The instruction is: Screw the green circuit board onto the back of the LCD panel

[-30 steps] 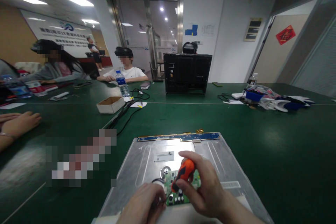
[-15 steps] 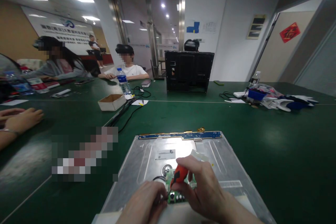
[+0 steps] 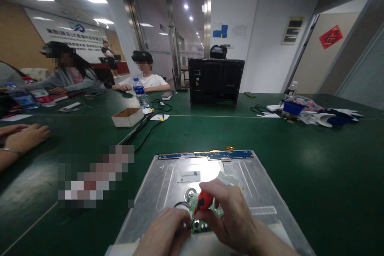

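Observation:
A silver metal panel (image 3: pixel 168 184) lies on the green table, with a blue circuit strip (image 3: pixel 207 155) along its far edge. Near its front sits a green circuit board (image 3: pixel 201 227), partly covered by my hands. My right hand (image 3: pixel 231 212) holds a red and black screwdriver (image 3: pixel 205 200) tilted over the board. Beside the screwdriver's lower end, my left hand (image 3: pixel 171 228) has its fingers closed at the board's left edge; what they hold is hidden. A dark cable curves by these fingers.
An open cardboard box (image 3: pixel 127 118), a water bottle (image 3: pixel 140 93) and cables stand beyond the panel. Farther back is a black monitor frame (image 3: pixel 216 82). Another person's hands (image 3: pixel 27 138) rest at left. Gloves and a blue container (image 3: pixel 292 108) lie at right.
The top of the screwdriver and my right fingers have shifted very slightly left and down. My left hand stays in place at the board.

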The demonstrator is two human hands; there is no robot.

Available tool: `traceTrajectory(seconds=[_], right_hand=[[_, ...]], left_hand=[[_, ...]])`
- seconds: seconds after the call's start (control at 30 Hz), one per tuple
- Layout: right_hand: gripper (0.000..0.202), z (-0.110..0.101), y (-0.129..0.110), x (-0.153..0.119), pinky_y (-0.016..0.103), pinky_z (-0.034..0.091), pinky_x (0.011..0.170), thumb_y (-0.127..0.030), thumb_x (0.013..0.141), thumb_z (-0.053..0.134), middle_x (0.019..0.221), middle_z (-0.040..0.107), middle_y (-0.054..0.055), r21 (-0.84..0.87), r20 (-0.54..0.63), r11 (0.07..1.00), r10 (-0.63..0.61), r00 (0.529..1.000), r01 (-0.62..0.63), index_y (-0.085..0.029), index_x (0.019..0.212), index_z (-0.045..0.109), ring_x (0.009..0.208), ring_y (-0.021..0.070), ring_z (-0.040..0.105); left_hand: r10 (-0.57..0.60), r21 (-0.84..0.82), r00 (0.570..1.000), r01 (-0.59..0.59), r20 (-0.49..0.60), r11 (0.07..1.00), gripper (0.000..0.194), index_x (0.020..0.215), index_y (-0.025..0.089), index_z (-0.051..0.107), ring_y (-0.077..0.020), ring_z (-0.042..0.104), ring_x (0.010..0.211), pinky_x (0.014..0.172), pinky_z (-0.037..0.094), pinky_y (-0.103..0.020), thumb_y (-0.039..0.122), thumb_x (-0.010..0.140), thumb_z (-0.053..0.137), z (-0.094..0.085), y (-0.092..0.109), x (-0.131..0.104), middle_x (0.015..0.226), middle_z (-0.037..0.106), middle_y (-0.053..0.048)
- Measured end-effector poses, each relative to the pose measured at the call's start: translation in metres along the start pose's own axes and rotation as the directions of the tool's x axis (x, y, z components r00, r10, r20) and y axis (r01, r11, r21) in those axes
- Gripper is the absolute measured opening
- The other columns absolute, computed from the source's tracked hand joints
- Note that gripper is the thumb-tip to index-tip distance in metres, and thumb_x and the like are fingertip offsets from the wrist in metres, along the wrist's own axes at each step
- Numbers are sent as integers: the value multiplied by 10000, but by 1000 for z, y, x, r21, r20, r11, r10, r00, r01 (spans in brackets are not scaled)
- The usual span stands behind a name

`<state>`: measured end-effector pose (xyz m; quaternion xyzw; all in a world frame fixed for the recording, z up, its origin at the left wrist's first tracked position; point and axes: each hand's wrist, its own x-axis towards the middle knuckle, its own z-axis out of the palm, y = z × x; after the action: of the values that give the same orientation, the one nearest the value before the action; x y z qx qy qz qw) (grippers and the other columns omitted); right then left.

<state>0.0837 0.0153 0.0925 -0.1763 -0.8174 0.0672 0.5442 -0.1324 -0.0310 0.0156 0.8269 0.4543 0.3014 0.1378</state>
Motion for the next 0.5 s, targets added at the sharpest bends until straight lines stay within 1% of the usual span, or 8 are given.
traceTrajectory(seconds=[0.03, 0.13, 0.23, 0.3, 0.37, 0.5], right_hand=[[296, 0, 1, 0, 246, 482, 560, -353, 1071, 437, 819, 702, 21, 5, 0, 1000, 5, 1000, -5, -194, 1320, 422, 649, 142, 648], [294, -1, 1, 0, 244, 473, 551, -342, 1069, 443, 819, 701, 20, 7, 7, 1000, 17, 1000, -17, -184, 1316, 423, 649, 140, 643], [295, -1, 1, -1, 247, 476, 561, -344, 1074, 431, 824, 705, 25, -6, 11, 1000, 9, 1000, -9, -175, 1315, 421, 665, 142, 648], [293, -1, 0, -1, 248, 482, 573, -354, 1079, 417, 824, 705, 25, -15, 6, 1000, 4, 1000, -4, -174, 1311, 420, 670, 141, 650], [292, -1, 0, 0, 248, 486, 578, -361, 1082, 406, 823, 706, 24, -19, 4, 1000, -1, 1000, 1, -176, 1308, 419, 669, 139, 652], [286, 0, 1, 1, 251, 482, 561, -357, 1084, 394, 831, 711, 24, -31, 20, 1000, 3, 1000, -3, -183, 1310, 417, 662, 143, 655]], left_hand=[[4, -3, 1000, -4, 9, 1000, 155, 992, 245, 587, -190, 671, 712, 626, 510, -256, 145, 923, 492, 1, 0, 0, 843, 674, -14], [26, -9, 1000, -27, -12, 1000, 185, 1009, 249, 582, -188, 676, 725, 638, 511, -259, 131, 924, 468, 2, -1, -1, 864, 680, -14], [35, -18, 999, -35, -11, 999, 176, 1022, 251, 582, -190, 679, 741, 647, 510, -258, 141, 941, 471, 1, -1, 0, 863, 681, -13], [32, -23, 999, -31, 6, 999, 161, 1026, 255, 584, -189, 679, 746, 653, 512, -258, 153, 950, 485, 1, -1, 1, 860, 679, -9], [20, -17, 1000, -21, -13, 1000, 152, 1003, 259, 588, -187, 674, 728, 635, 505, -251, 155, 944, 495, 2, -1, 1, 842, 673, 0], [6, -12, 1000, -6, -14, 1000, 146, 983, 259, 589, -185, 672, 711, 618, 502, -243, 149, 926, 512, 2, -2, 1, 813, 664, 8]])
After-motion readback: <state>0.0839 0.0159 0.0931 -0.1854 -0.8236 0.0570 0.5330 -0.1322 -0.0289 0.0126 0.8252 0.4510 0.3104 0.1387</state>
